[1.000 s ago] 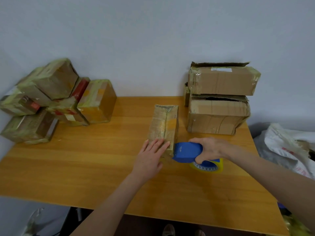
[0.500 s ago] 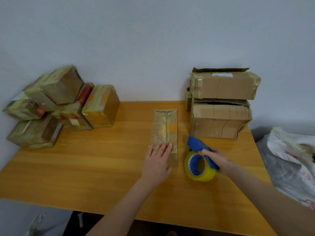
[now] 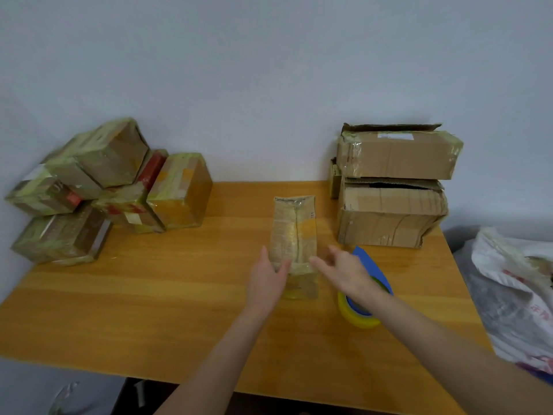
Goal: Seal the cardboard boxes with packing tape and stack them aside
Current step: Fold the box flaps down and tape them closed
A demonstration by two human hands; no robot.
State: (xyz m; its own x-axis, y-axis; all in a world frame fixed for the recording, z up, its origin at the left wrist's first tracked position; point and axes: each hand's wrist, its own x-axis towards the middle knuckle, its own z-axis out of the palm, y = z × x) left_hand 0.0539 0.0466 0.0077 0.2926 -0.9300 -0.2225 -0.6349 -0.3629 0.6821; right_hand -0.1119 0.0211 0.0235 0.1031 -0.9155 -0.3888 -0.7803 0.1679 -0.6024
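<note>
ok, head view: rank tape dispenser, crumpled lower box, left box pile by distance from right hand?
1. tape dispenser, just under the right hand
2. crumpled lower box, behind it, right side
3. box pile, far left

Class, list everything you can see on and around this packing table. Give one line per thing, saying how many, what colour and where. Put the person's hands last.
narrow box: one, brown under yellowish tape, middle of the table
taped boxes: about six, brown with greenish tape and some red, piled at the far left
unsealed boxes: two, plain brown, stacked at the far right
small box: one, brown, half hidden behind that stack
tape dispenser: one, blue with a yellow roll, on the table right of the narrow box
table: one, orange wood
bag: one, white plastic, beyond the table's right edge
left hand: open, on the narrow box's near end
right hand: open, blurred, above the dispenser, fingers pointing toward the narrow box
</note>
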